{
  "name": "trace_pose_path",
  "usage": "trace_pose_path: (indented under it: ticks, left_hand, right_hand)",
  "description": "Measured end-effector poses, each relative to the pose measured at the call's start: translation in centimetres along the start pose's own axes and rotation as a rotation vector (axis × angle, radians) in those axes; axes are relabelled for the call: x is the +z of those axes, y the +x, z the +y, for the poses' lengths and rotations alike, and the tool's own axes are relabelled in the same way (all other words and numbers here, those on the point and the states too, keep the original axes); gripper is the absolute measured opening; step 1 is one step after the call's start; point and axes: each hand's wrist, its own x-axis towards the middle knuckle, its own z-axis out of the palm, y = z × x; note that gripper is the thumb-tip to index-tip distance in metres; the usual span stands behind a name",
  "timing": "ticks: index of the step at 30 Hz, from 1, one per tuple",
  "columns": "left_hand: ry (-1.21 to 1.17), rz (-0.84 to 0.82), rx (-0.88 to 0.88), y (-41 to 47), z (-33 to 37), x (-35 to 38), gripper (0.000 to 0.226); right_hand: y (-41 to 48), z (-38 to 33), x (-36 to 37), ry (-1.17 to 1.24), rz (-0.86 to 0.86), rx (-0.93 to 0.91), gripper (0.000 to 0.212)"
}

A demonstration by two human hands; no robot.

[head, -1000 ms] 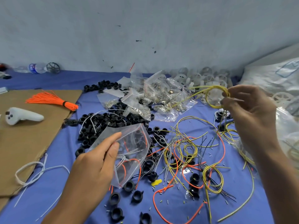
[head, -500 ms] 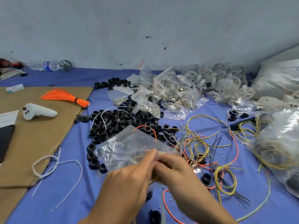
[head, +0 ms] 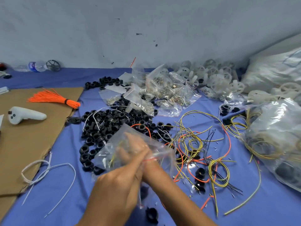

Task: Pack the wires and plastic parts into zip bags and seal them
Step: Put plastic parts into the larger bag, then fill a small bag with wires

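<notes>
Near centre, the left hand [head: 117, 185] grips the mouth of the clear zip bag [head: 107, 150]. The right hand [head: 135, 149] is pushed inside it and blurred through the plastic, so I cannot tell what its fingers hold. Black plastic rings [head: 104, 126] crowd the bag's left and far edges, and loose wires [head: 192, 144] tangle just to its right. Bare blue counter [head: 268, 209] shows at near right and at near left beside a cardboard sheet [head: 32, 141]. Filled bags [head: 162, 95] heap at the far side, before a pale wall [head: 146, 30].
</notes>
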Motion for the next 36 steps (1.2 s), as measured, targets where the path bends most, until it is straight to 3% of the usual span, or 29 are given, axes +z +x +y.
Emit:
trace_pose_path:
  ticks: [1,4,9,12,16,19,23,26,30,34,36]
  left_hand:
    - [-0.047,0.037,-0.056,-0.1,-0.4,0.1,0.042]
    - [-0.172,0.161,-0.202,0.1,-1.7,0.8,0.032]
    - [-0.329,0.179,-0.344,1.0,-2.7,0.3,0.035]
    - [-0.318,0.183,-0.327,1.1,-2.8,0.2,0.027]
    - [-0.376,0.184,-0.385,1.0,-3.0,-0.1,0.039]
    - [-0.374,0.174,-0.401,1.0,-3.1,-0.3,0.043]
    - [-0.352,0.179,-0.407,0.9,-3.6,-0.4,0.041]
    - [-0.347,0.160,-0.427,0.9,-4.0,-0.9,0.045]
    - [-0.350,0.144,-0.419,0.8,-4.1,-1.0,0.044]
    - [-0.317,0.121,-0.400,0.7,-4.0,-0.7,0.045]
    - [-0.303,0.119,-0.406,0.7,-4.0,-0.6,0.045]
  right_hand:
    - [0.4,-1.3,1.4,-0.084,0.079,-0.146,0.039]
    - [-0.8,-3.1,-1.2,-0.090,0.168,-0.299,0.041]
    - [-5.0,0.6,-0.8,0.524,0.399,-0.302,0.030]
    - [-6.8,4.5,0.4,0.585,0.484,-0.094,0.021]
    - [-8.3,9.8,4.8,0.379,0.268,0.431,0.027]
    - [-9.0,10.9,8.0,0.441,0.162,0.583,0.037]
    - [-10.1,11.6,9.0,0.427,0.304,0.650,0.032]
    - [-11.8,12.8,6.8,0.521,0.573,0.702,0.033]
    - [-12.7,13.1,3.8,0.570,0.741,0.499,0.039]
    - [-11.9,12.6,3.5,0.981,0.698,0.152,0.043]
    - [-11.4,13.0,4.6,1.116,0.734,0.160,0.037]
